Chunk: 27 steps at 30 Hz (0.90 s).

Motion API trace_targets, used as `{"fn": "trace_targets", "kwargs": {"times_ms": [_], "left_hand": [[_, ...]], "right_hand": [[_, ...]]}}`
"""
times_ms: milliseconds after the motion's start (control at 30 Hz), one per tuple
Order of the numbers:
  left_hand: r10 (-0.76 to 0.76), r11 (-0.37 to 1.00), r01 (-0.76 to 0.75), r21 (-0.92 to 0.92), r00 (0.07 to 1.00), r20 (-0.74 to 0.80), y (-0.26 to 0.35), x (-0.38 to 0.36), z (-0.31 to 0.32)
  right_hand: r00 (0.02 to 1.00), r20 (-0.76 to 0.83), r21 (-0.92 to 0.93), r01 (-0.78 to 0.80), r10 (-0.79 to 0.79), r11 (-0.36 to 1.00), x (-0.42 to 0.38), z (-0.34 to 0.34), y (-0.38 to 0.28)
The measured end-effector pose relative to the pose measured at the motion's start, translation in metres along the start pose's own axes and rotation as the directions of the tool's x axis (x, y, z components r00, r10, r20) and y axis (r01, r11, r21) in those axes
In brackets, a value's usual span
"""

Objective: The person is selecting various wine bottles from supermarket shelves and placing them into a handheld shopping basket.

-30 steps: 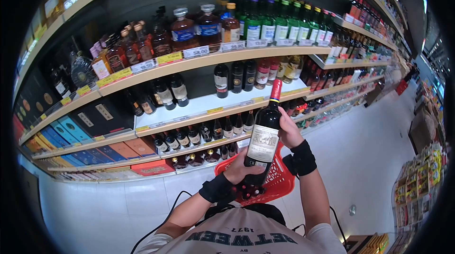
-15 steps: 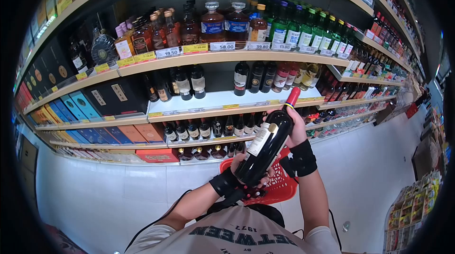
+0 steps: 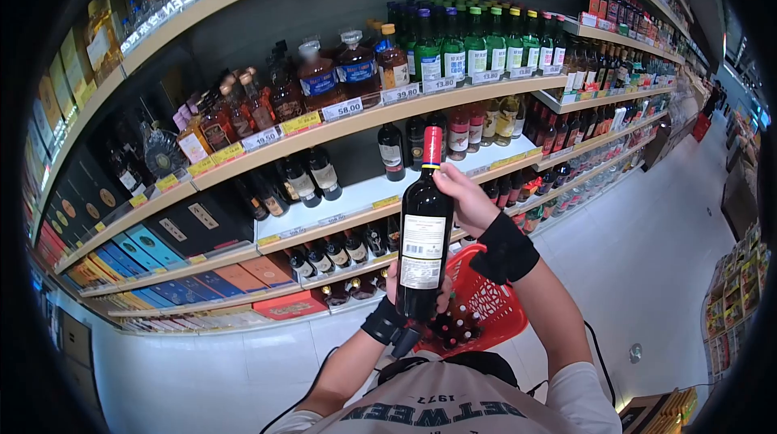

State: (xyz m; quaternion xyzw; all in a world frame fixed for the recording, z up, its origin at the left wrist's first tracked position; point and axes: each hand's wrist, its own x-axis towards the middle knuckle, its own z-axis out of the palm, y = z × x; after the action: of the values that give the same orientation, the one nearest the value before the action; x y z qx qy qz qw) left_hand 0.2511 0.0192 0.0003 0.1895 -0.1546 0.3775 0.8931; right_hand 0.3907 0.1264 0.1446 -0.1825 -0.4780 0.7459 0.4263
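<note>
A dark wine bottle (image 3: 422, 260) with a red neck wrap stands nearly upright in front of me, its white back label with small print and a barcode facing me. My left hand (image 3: 393, 282) is closed around the lower body, with fingertips showing at the right edge. Up at the neck and shoulder, my right hand (image 3: 469, 201) grips the glass from the right side. Below the bottle is a red shopping basket (image 3: 495, 298), partly hidden by the bottle and my body. Several bottles (image 3: 460, 329) lie inside it.
Shelves hold green bottles (image 3: 476, 44), brown liquor bottles (image 3: 356, 62) and dark wine bottles (image 3: 391, 152). Boxed goods (image 3: 202, 232) fill the lower left. A row of shelving (image 3: 623, 86) continues to the right, and a snack rack (image 3: 735, 296) stands across the tiled floor (image 3: 615, 264).
The bottle has turned from its front label to its back label and gone from tilted to nearly upright. My right hand has moved left with it. The view has swung rightward.
</note>
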Motion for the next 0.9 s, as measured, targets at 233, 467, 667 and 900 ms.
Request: {"fn": "trace_targets", "kwargs": {"times_ms": [233,467,667,900], "left_hand": [[-0.010,0.999,0.013,-0.052,0.998,0.056,-0.005,-0.001,-0.001],[0.018,0.997,-0.016,-0.080,0.999,0.035,-0.006,0.004,0.004],[0.085,0.833,0.062,0.549,0.967,-0.239,0.016,-0.007,-0.004],[0.706,-0.043,0.243,0.969,0.694,-0.143,0.006,0.017,0.013]], "right_hand": [[0.998,0.019,0.147,-0.055,0.052,0.988,-0.002,0.002,0.014],[0.998,0.025,0.196,-0.053,0.049,0.979,0.000,-0.009,0.019],[0.998,0.028,-0.347,0.070,-0.065,0.935,-0.008,-0.001,-0.001],[0.882,-0.265,-0.668,0.123,-0.389,0.734,-0.019,0.015,-0.007]]}}
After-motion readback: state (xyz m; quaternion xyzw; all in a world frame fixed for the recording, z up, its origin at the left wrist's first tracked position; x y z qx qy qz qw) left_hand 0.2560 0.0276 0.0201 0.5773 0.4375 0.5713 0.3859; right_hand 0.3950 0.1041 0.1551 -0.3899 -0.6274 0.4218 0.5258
